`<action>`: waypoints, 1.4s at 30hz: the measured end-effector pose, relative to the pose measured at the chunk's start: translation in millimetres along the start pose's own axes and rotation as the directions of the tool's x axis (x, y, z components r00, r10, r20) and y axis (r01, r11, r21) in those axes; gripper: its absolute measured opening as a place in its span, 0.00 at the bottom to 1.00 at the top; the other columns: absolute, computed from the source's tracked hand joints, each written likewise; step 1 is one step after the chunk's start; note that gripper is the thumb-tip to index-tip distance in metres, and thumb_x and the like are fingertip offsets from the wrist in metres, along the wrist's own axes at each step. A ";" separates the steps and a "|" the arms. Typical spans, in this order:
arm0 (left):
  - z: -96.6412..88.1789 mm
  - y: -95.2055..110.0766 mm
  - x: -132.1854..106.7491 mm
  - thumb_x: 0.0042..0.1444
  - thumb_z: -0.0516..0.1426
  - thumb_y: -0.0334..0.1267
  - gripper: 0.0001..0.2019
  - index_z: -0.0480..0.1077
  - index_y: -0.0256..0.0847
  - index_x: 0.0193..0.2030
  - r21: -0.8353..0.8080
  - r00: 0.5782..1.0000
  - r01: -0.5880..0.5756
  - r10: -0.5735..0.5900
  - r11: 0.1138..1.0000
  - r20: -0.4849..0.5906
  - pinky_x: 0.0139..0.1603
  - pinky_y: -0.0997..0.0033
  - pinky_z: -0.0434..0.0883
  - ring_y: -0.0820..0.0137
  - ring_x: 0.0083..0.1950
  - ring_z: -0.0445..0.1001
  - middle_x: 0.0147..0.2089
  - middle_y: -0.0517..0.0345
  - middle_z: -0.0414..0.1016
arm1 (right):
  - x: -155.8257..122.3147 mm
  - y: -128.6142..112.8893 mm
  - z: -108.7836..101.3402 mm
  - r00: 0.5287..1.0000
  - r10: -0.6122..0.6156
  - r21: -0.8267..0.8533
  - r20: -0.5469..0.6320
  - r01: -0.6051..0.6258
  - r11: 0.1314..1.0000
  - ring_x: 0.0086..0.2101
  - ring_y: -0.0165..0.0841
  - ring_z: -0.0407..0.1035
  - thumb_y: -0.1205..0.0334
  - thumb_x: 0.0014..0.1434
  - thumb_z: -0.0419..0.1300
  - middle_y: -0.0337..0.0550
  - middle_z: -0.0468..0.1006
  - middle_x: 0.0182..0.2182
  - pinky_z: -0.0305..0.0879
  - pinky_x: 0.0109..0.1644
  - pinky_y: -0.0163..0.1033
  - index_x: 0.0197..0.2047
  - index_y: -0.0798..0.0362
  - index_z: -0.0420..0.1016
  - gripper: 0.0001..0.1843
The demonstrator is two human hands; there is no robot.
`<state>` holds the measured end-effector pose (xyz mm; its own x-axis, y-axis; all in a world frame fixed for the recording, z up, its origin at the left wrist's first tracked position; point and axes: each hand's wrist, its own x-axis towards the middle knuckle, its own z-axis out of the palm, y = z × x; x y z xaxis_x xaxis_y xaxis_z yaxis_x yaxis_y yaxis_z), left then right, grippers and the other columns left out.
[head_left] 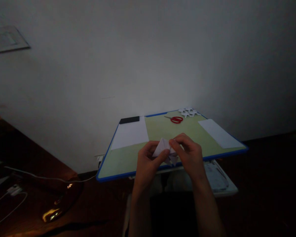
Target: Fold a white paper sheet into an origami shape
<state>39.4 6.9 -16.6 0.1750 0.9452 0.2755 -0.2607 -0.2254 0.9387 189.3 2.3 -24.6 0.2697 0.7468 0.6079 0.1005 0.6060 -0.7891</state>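
Note:
A folded white paper piece (162,146) with pointed corners is held up between my two hands, over the near edge of the table. My left hand (148,161) pinches its left side, thumb across the front. From the right, my right hand (189,154) grips the paper between thumb and fingers. Parts of the folds are hidden behind my fingers. Beyond my hands, scissors with red handles (177,120) lie on the green tabletop (160,128). Several small folded white paper pieces (188,112) sit at the far right corner.
A white sheet (132,133) lies at the table's left, with a black flat object (129,120) on its far edge. Another white paper (219,133) lies at the right. Under the tabletop is an open drawer (219,179). A white cable (51,178) runs off to the left.

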 end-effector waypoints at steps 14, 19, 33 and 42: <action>-0.4 8.3 -4.3 0.54 0.73 0.37 0.26 0.62 0.45 0.50 -0.007 1.000 -0.012 0.012 1.000 0.008 0.28 0.77 0.76 0.70 0.28 0.81 0.35 0.58 0.86 | 0.4 -0.8 -6.3 0.989 0.060 -0.034 0.133 -0.056 0.998 0.36 0.35 0.71 0.60 0.64 0.69 0.38 0.80 0.34 0.66 0.43 0.41 0.39 0.48 0.83 0.02; -5.0 11.8 -7.3 0.55 0.74 0.38 0.28 0.59 0.47 0.50 0.042 1.000 0.012 -0.012 0.999 0.017 0.28 0.76 0.75 0.69 0.28 0.81 0.35 0.57 0.87 | 0.7 3.7 -13.4 0.971 0.140 -0.010 0.193 -0.141 0.990 0.36 0.35 0.72 0.57 0.63 0.72 0.38 0.81 0.33 0.66 0.42 0.40 0.39 0.47 0.85 0.05; -14.0 4.2 0.8 0.51 0.77 0.40 0.24 0.79 0.42 0.53 -0.061 0.995 -0.076 0.072 0.995 -0.061 0.36 0.79 0.75 0.73 0.34 0.80 0.35 0.59 0.85 | -1.5 -6.4 14.4 0.972 0.227 0.166 -0.061 -0.215 0.963 0.35 0.37 0.79 0.51 0.60 0.73 0.42 0.86 0.35 0.75 0.41 0.40 0.39 0.49 0.84 0.11; -13.7 -0.4 5.1 0.53 0.75 0.34 0.12 0.80 0.39 0.41 -0.044 0.974 -0.158 0.148 0.986 -0.169 0.41 0.77 0.78 0.71 0.38 0.83 0.38 0.57 0.87 | -0.2 -6.4 9.1 0.976 0.210 0.147 0.047 -0.215 0.965 0.35 0.37 0.78 0.55 0.58 0.73 0.42 0.86 0.33 0.75 0.41 0.41 0.37 0.49 0.86 0.08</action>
<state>27.4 15.0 -18.3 -0.0290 0.9275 0.3726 -0.3269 -0.3611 0.8734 180.0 0.8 -18.8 0.2396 0.8696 0.4317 -0.1017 0.4647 -0.8796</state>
